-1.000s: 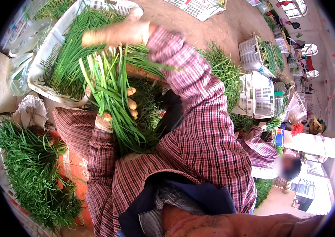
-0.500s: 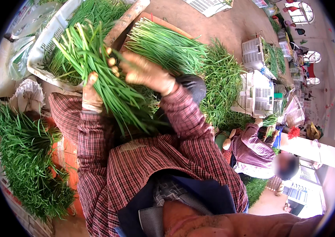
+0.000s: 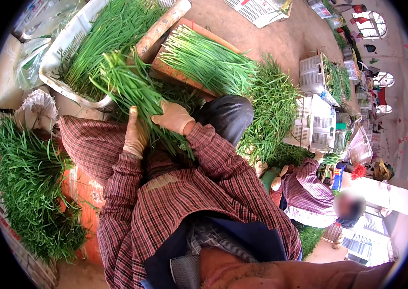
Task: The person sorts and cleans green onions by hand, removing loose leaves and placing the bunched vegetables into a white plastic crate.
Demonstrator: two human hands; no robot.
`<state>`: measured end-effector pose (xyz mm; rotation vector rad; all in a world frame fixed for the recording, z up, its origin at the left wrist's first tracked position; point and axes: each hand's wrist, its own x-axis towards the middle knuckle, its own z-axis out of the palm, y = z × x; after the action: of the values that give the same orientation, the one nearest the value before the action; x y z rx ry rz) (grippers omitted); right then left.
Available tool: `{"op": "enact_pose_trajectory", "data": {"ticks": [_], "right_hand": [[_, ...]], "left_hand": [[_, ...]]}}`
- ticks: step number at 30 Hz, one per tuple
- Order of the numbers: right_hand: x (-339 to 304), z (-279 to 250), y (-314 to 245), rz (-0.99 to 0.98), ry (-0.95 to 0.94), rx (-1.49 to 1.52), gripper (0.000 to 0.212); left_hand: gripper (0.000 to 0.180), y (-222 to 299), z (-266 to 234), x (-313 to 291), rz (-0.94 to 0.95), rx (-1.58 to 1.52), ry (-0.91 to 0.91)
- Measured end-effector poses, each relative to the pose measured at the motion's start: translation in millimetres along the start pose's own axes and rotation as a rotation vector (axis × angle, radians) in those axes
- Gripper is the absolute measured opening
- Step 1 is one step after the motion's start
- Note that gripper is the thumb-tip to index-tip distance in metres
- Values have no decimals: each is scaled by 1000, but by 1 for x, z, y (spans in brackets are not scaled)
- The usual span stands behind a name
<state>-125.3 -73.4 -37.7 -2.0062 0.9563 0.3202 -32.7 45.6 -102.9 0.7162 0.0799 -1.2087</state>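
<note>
A loose bunch of long green chives [image 3: 134,89] slants over my lap, held between both hands. My left hand [image 3: 136,135], in a pale glove, closes round its lower left side with the thumb pointing up. On the other side, my gloved right hand [image 3: 174,117] wraps its fingers round the same bunch. Beyond it, a white plastic crate [image 3: 47,72] holds more chives lying lengthwise. A neat pile of chives [image 3: 206,60] with pale ends lies on a low wooden board [image 3: 163,65]. Between crate and board runs a thick wooden bar [image 3: 163,29].
A large heap of loose greens [image 3: 271,108] spreads on the floor to my right. More greens [image 3: 30,192] lie at my left, beside an orange surface [image 3: 88,221]. White crates [image 3: 319,123] stand farther right, near another person [image 3: 310,188] handling greens.
Both hands have come nearer my body with the bunch. The right hand, blurred earlier above the stalks, now grips them lower down. Pale ends no longer show at the bunch's top.
</note>
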Motion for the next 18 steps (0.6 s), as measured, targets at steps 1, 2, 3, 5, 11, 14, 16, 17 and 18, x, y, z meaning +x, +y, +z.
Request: {"op": "enact_pose_trajectory", "data": {"ticks": [1, 2, 3, 5, 11, 14, 16, 17, 18], "right_hand": [[-9, -1, -10, 38, 35, -191, 67], [-10, 16, -1, -146, 241, -349, 57], [-11, 26, -2, -138, 283, -450, 55], [-14, 42, -8, -128, 369, -648, 52], [-47, 13, -25, -371, 242, -336, 44], [-38, -20, -2, -118, -62, 344, 53], [-25, -11, 17, -160, -127, 645, 58], [-24, -10, 11, -179, -149, 739, 62], [-22, -8, 5, -315, -228, 872, 65]], "left_hand": [[72, 0, 3, 2, -2, 27, -38], [69, -1, 2, 5, -60, 43, 4], [65, 2, 5, 12, -117, 59, 40], [56, 3, 23, 16, -130, 28, 4], [34, 25, 7, 25, -38, 11, 152], [43, 56, 26, 4, -82, 116, -29], [50, 67, 24, 1, -123, 102, -249], [52, 68, 22, -3, -155, 78, -365], [56, 69, 23, -7, -142, 37, -477]]}}
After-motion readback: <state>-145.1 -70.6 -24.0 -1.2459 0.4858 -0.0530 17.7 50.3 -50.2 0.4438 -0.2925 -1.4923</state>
